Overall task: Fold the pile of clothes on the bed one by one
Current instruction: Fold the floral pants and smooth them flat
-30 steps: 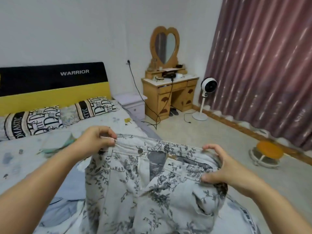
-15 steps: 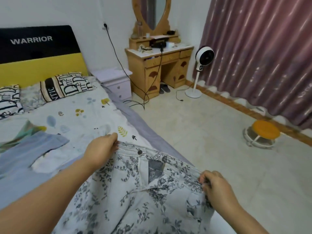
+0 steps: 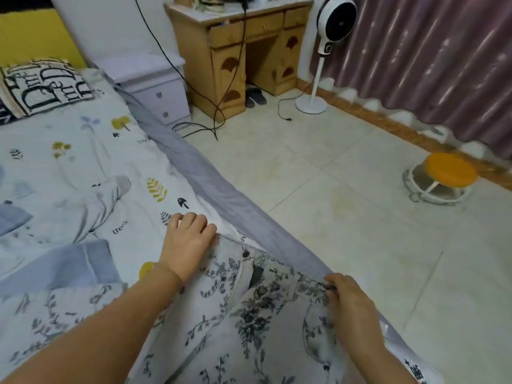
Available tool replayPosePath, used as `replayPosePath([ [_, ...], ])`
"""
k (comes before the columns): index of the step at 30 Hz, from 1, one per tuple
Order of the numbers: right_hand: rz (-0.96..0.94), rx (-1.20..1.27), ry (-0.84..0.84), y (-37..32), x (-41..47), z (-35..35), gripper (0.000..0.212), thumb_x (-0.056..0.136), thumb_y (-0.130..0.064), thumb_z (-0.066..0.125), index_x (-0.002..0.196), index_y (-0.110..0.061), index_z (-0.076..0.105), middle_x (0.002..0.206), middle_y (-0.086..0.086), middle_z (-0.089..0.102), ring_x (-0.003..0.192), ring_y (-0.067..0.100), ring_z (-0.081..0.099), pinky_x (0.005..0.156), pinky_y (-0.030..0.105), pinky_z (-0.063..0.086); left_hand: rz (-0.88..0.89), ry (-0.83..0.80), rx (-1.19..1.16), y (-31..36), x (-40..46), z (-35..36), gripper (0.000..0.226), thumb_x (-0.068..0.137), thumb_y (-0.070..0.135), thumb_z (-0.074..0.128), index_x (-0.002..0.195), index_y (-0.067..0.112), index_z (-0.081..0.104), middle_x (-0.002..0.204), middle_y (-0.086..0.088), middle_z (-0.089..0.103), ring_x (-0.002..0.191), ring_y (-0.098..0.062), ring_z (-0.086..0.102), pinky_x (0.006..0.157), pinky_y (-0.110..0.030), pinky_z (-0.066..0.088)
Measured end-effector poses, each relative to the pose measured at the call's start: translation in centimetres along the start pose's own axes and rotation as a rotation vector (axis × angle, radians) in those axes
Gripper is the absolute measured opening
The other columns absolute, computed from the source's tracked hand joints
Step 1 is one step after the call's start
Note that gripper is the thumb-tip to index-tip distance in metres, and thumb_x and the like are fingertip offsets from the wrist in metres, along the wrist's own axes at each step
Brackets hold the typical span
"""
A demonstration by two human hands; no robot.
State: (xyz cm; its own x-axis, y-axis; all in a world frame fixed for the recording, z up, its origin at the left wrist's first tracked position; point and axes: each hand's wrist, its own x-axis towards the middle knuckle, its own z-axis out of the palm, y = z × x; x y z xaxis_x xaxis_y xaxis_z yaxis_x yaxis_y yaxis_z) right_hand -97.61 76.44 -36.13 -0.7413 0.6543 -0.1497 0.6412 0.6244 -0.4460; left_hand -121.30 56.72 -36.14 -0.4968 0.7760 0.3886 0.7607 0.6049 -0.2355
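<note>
White trousers with a grey floral print (image 3: 243, 322) lie on the bed (image 3: 83, 162), waistband toward the bed's right edge. My left hand (image 3: 188, 236) pinches the far corner of the waistband and presses it onto the sheet. The near corner is gripped by my right hand (image 3: 349, 300) at the bed's edge. The fly is open between the hands. A grey-blue garment (image 3: 63, 264) lies on the bed to the left of my left arm.
A lettered pillow (image 3: 47, 84) sits at the head of the bed. Beside the bed stand a white nightstand (image 3: 155, 87), a wooden dressing table (image 3: 235, 51) with trailing cables, a white fan (image 3: 327, 51) and a low orange stool (image 3: 443, 176) on the tiled floor.
Both hands have lowered the floral trousers from mid-air onto the bed, still holding the waistband. My view has tilted downward.
</note>
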Motion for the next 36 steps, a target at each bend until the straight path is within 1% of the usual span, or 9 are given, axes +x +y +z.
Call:
replayPosePath([
  [5,0.051,-0.252,-0.066,2.9,3.0,4.9,0.034,0.08,0.004,0.054,0.109,-0.013,0.06,0.095,0.008,0.059,0.081,0.025,0.059,0.065,0.035,0.049,-0.021,-0.118,-0.074,1.8,-0.8,7.3,0.029,0.057,0.007,0.078,0.084,0.012,0.068,0.085,-0.008,0.062,0.09,-0.026,0.042,0.079,-0.039,0.027],
  [8,0.042,-0.395,0.009,3.0,3.9,7.6,0.055,0.04,0.009,0.082,0.092,-0.001,0.068,0.083,0.021,0.061,0.07,0.038,0.062,0.05,0.039,0.049,-0.009,-0.289,-0.146,4.2,-2.1,9.2,0.037,0.046,0.012,0.086,0.079,0.017,0.07,0.093,-0.006,0.065,0.092,-0.026,0.055,0.078,-0.04,0.03],
  [12,-0.075,-0.463,0.075,2.0,5.0,9.9,0.059,0.039,-0.001,0.086,0.095,-0.007,0.07,0.098,0.018,0.064,0.097,0.035,0.056,0.082,0.058,0.039,-0.007,-0.369,-0.279,6.6,-2.6,11.1,0.042,0.051,0.012,0.087,0.09,0.015,0.072,0.101,-0.01,0.07,0.075,-0.029,0.067,0.061,-0.035,0.055],
  [15,-0.088,-0.461,-0.077,1.7,5.3,11.9,0.046,0.034,-0.011,0.092,0.075,-0.01,0.07,0.073,0.009,0.065,0.071,0.03,0.063,0.074,0.056,0.049,-0.034,-0.356,-0.351,7.2,-2.2,12.1,0.036,0.058,0.009,0.083,0.092,0.011,0.071,0.091,-0.009,0.069,0.065,-0.029,0.065,0.054,-0.032,0.055],
  [20,-0.023,-0.259,-0.167,0.2,5.8,11.1,0.01,0.09,-0.01,0.052,0.088,-0.02,0.052,0.095,0.0,0.064,0.093,0.021,0.059,0.087,0.037,0.036,-0.076,-0.447,-0.53,8.3,-0.7,11.7,0.008,0.077,0.004,0.063,0.084,0.006,0.061,0.086,-0.01,0.062,0.076,-0.03,0.059,0.065,-0.035,0.049],
  [25,-0.283,0.118,0.218,-1.4,6.3,10.2,0.005,0.081,-0.018,0.057,0.077,-0.017,0.058,0.073,-0.008,0.048,0.07,0.018,0.048,0.066,0.033,0.036,-0.323,-0.441,-0.957,9.9,1.1,11.0,0.015,0.08,-0.003,0.056,0.083,0.006,0.067,0.085,-0.005,0.065,0.079,-0.02,0.058,0.072,-0.026,0.043],
  [30,-0.143,0.012,0.056,-2.7,8.2,10.9,0.012,0.093,-0.027,0.053,0.093,-0.015,0.057,0.091,-0.002,0.052,0.091,0.02,0.049,0.08,0.033,0.037,-0.892,-0.661,-1.569,8.1,-0.5,9.6,0.041,0.097,0.039,0.038,0.095,0.009,0.066,0.074,-0.003,0.067,0.065,-0.015,0.062,0.067,-0.028,0.049],
  [34,-0.002,-0.237,-0.185,-2.1,8.8,12.4,0.037,0.096,-0.043,0.043,0.122,-0.018,0.046,0.121,0.001,0.05,0.117,0.023,0.042,0.099,0.04,0.028,-0.399,-0.992,-1.105,7.0,-2.2,9.2,0.03,0.08,0.025,0.071,0.105,0.021,0.056,0.087,0.001,0.067,0.077,-0.011,0.062,0.074,-0.021,0.049],
  [36,0.043,-0.292,-0.268,-2.0,8.8,12.7,0.043,0.096,-0.048,0.041,0.127,-0.019,0.044,0.124,0.002,0.052,0.122,0.024,0.043,0.109,0.053,0.017,-0.323,-0.99,-0.921,7.4,-2.6,9.7,0.023,0.077,0.013,0.072,0.095,0.017,0.058,0.081,0.007,0.06,0.076,-0.009,0.058,0.065,-0.011,0.045],
])
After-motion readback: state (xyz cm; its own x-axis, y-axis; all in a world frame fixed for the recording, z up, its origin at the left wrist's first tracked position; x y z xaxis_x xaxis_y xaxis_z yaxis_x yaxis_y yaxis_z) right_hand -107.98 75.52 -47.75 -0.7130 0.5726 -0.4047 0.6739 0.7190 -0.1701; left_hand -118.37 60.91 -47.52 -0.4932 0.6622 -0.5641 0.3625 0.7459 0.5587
